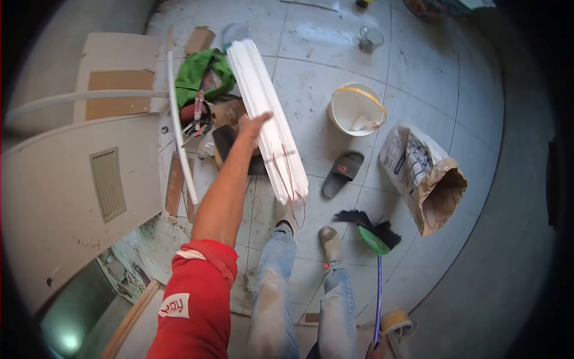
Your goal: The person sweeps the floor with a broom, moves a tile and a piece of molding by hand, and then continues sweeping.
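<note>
My left hand [254, 127] grips the side of a long white piece [269, 119], with the thumb on top and the other fingers hidden beneath. The piece is ridged lengthwise, and thin reddish wires or strings [290, 179] hang at its near end. At the bottom edge, my right hand [375, 350] is partly in view, closed round the purple handle of a broom [379, 293]. The broom's green head [373, 240] and black bristles rest on the tiled floor. A grey slide sandal [343, 173] lies between the white piece and the broom.
A white bucket [344, 119] with a yellow handle stands ahead, near an open paper sack [412, 167] lying on the right. A green bag [206, 75] and mixed clutter lie left of the white piece. A white door panel [60, 173] and curved white strip [179, 119] are at left.
</note>
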Tool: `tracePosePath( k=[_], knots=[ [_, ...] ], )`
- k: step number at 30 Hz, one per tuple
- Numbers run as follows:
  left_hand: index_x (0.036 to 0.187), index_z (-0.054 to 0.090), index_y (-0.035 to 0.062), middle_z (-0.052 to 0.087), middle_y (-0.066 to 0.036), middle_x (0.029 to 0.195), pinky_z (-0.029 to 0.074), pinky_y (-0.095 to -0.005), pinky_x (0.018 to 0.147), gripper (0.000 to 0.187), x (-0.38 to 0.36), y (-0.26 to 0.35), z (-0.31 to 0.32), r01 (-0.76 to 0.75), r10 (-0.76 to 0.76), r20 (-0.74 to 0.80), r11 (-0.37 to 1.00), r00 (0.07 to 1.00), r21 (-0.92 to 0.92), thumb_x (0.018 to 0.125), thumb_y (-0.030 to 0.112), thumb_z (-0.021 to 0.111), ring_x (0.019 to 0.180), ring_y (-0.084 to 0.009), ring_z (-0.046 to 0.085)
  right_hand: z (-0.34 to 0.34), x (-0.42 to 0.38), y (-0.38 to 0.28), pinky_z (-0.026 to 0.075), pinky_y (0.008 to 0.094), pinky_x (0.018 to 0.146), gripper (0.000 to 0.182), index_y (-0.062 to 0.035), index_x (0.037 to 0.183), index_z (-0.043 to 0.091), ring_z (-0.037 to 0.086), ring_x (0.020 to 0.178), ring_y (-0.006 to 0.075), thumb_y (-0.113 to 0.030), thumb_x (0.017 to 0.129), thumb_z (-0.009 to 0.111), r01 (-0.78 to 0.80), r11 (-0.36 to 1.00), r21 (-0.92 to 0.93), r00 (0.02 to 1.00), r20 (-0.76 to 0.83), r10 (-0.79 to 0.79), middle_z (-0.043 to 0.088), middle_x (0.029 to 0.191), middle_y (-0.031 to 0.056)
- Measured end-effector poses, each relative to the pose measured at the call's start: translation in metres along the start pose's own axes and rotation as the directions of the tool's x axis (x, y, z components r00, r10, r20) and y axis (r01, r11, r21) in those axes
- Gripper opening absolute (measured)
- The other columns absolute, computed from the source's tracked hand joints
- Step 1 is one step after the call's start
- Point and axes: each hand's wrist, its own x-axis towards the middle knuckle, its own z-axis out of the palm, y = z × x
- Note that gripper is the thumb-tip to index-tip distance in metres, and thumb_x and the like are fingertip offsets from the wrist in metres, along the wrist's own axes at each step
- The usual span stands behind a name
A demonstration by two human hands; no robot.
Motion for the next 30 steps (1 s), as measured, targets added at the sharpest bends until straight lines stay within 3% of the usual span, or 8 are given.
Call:
tracePosePath(
  k=[3,8,10,13,17,24,27,30],
  knots=[
    [0.125,0.047,-0.0090,0.063,-0.025,0.115,0.061,-0.0498,0.080,0.068,0.074,-0.005,0.015,0.021,-0.017,0.064,0.998,0.998,-0.056,0.073,0.009,0.086,0.098,-0.0378,0.068,0.013,-0.011,-0.061,0.047,0.0547,0.083,0.045,-0.0081,0.139,0.045,0.059,0.095,0.0504,-0.026,0.098,0.053,-0.277,0.956,0.098,0.956,0.128,0.263,0.064,0.103,0.0301],
    [0.129,0.045,-0.0090,0.063,-0.025,0.117,0.061,-0.0484,0.082,0.071,0.166,-0.023,0.030,0.101,-0.097,0.057,0.993,0.994,-0.062,0.074,0.009,0.087,0.099,-0.0381,0.068,0.041,-0.020,-0.108,0.048,0.0518,0.079,0.047,-0.0082,0.141,0.044,0.061,0.087,0.0452,-0.018,0.096,0.054,-0.356,0.922,0.150,0.927,0.185,0.328,0.065,0.097,0.0269],
    [0.130,0.044,-0.0098,0.062,-0.026,0.117,0.061,-0.0484,0.082,0.072,0.191,-0.030,0.035,0.022,-0.020,0.063,0.999,0.998,-0.030,0.074,0.007,0.086,0.098,-0.0380,0.068,0.060,-0.026,-0.110,0.049,0.0498,0.078,0.050,-0.0086,0.143,0.043,0.061,0.085,0.0418,-0.015,0.095,0.055,-0.308,0.940,0.148,0.946,0.155,0.286,0.065,0.096,0.0252],
    [0.130,0.043,-0.0119,0.062,-0.027,0.117,0.061,-0.0489,0.082,0.073,0.196,-0.023,0.057,-0.031,0.035,-0.087,0.998,0.996,0.046,0.073,0.005,0.086,0.097,-0.0381,0.067,0.046,-0.018,-0.147,0.049,0.0489,0.078,0.050,-0.0083,0.143,0.043,0.061,0.085,0.0417,-0.015,0.095,0.055,-0.403,0.882,0.243,0.909,0.217,0.355,0.065,0.097,0.0251],
    [0.130,0.041,-0.0152,0.061,-0.029,0.118,0.060,-0.0446,0.083,0.073,0.216,-0.030,0.068,-0.146,0.163,-0.080,0.971,0.983,0.192,0.074,0.003,0.085,0.097,-0.0381,0.067,0.052,-0.014,-0.167,0.049,0.0483,0.077,0.052,-0.0094,0.145,0.042,0.062,0.084,0.0414,-0.015,0.095,0.055,-0.403,0.875,0.270,0.913,0.184,0.364,0.064,0.096,0.0254],
    [0.126,0.040,-0.0224,0.057,-0.032,0.124,0.057,-0.0440,0.089,0.076,0.257,-0.051,0.056,-0.036,0.059,-0.100,0.975,0.993,0.221,0.074,0.007,0.086,0.104,-0.0369,0.065,0.073,-0.023,-0.170,0.045,0.0474,0.067,0.055,-0.0124,0.148,0.040,0.055,0.067,0.0350,-0.016,0.096,0.056,-0.456,0.850,0.265,0.889,0.168,0.425,0.057,0.078,0.0215],
    [0.137,0.040,-0.0140,0.060,-0.026,0.127,0.055,-0.0398,0.090,0.086,0.237,-0.039,0.066,0.117,-0.017,-0.230,0.894,0.973,0.433,0.075,0.020,0.087,0.105,-0.0340,0.065,0.071,-0.023,-0.171,0.045,0.0471,0.065,0.058,-0.0124,0.150,0.038,0.054,0.065,0.0331,-0.018,0.096,0.058,-0.462,0.822,0.333,0.887,0.146,0.439,0.057,0.076,0.0198],
    [0.142,0.037,-0.0102,0.060,-0.022,0.124,0.052,-0.0374,0.087,0.091,0.210,-0.036,0.063,0.043,0.032,-0.157,0.890,0.987,0.454,0.076,0.028,0.086,0.104,-0.0295,0.062,0.073,-0.019,-0.160,0.047,0.0468,0.069,0.056,-0.0067,0.147,0.040,0.059,0.072,0.0355,-0.013,0.094,0.056,-0.495,0.765,0.413,0.865,0.150,0.479,0.061,0.086,0.0198]
  ],
)
